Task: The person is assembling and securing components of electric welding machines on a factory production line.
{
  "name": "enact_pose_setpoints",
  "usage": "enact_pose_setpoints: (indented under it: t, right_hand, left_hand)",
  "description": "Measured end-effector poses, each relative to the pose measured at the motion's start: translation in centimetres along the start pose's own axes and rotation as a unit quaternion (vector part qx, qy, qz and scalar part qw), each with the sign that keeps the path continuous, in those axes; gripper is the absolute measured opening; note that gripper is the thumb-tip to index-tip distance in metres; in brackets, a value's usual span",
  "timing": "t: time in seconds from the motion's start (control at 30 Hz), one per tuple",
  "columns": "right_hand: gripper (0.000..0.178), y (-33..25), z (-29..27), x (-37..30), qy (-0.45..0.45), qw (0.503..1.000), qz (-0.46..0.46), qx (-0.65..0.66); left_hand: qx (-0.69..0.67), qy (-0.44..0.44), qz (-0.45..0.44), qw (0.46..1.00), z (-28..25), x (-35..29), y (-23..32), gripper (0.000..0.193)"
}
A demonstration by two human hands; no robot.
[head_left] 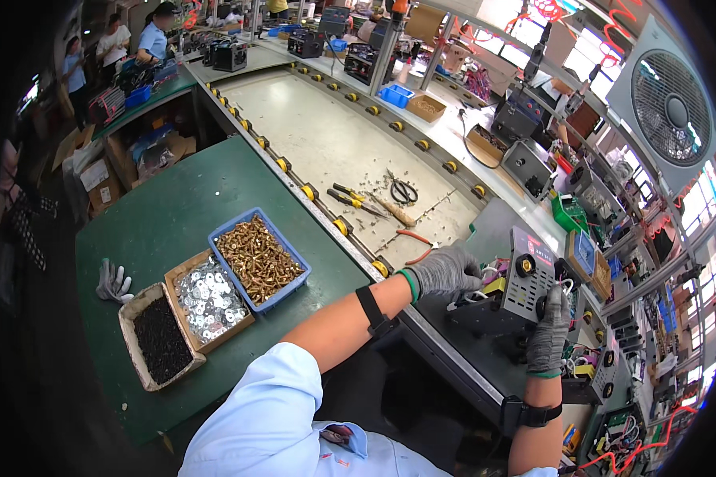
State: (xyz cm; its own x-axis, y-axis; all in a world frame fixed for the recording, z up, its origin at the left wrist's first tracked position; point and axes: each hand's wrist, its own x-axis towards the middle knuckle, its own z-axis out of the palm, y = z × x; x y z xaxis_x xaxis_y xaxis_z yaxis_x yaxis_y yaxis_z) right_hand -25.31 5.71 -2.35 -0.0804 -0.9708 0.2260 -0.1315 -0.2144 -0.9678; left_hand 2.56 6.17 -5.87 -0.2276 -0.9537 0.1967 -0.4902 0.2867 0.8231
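one dark metal box [520,300] shows in the head view, to the right of the middle and between the two hands, with small slots and a round knob [525,265] on its front. the left hand [447,273], in a gray glove, is by the left side of the box, near a yellow part [495,286]; its fingers are bent, but i cannot tell if they pinch anything. the right hand [547,338], in a gray glove too, is at the right side of the box front, close to a white wire [566,282]; i cannot tell if it is gripping. on the green worktop [163,211] to the left sit a blue tray [285,295] of gold screws [258,258], a brown box of silver washers [208,298] and a box of little black bits [163,340]. a loose glove [113,283] lies beside them. past the left hand are pliers with red handles [418,246] and black scissors [403,191].
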Motion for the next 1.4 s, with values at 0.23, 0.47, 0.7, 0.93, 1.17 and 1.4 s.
enact_pose_setpoints:
  t: [0.23, 0.47, 0.7, 0.93, 1.17, 1.4]
  right_hand:
    - [0.042, -0.8, 0.2, -0.8, -0.033, 0.999, -0.011, 0.041]
    - [0.047, -0.7, 0.2, -0.5, -0.035, 0.999, -0.022, 0.026]
    - [0.048, -0.9, 0.3, -0.6, -0.035, 0.997, -0.067, -0.01]
    - [0.039, -0.5, -0.1, 0.1, -0.033, 0.999, -0.032, 0.023]
    - [0.043, -0.2, -0.3, 0.1, -0.04, 0.998, -0.046, 0.013]
    - [0.052, -0.2, -0.9, 0.4, -0.052, 0.997, -0.055, -0.018]
  left_hand:
    - [0.124, -0.047, 0.114, 0.985, -1.9, 1.6, 2.1, 0.037]
    - [0.021, 0.045, 0.088, 0.995, -0.6, 1.0, 2.6, 0.036]
    - [0.243, 0.19, 0.15, 0.939, 1.7, 0.5, 3.9, 0.031]
    - [0.051, 0.111, 0.032, 0.992, 1.6, -0.8, 2.1, 0.034]
    - [-0.12, 0.019, -0.126, 0.985, 2.2, -2.5, 1.0, 0.034]
    - [-0.084, 0.089, -0.025, 0.992, 2.2, -0.6, 1.4, 0.046]
